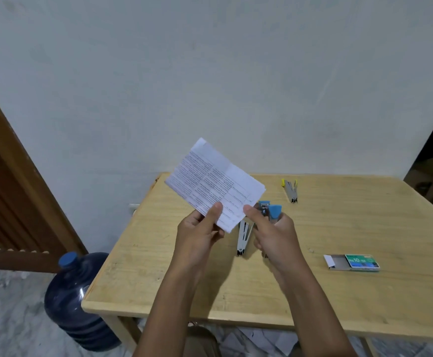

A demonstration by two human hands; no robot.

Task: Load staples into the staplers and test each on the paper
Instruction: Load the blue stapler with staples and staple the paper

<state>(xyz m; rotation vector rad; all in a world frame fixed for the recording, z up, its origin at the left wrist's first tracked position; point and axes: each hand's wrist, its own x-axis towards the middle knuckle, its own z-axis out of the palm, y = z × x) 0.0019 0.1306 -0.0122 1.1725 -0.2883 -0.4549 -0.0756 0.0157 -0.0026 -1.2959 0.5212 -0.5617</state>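
My left hand (200,229) grips the lower corner of a folded printed paper (215,182) held up above the wooden table (365,228). My right hand (274,233) holds a blue-capped stapler (272,212), and its thumb touches the paper's lower right edge. A second blue stapler (243,237) lies on the table between my hands, partly hidden by them. Farther back on the table rests a yellow-tipped stapler (291,189). An open green staple box (352,262) sits to the right.
A large blue water jug (73,300) stands on the floor by the table's left front corner. A brown wooden door (9,202) is at the left, a pale wall behind. Crumpled papers (256,338) lie under the table.
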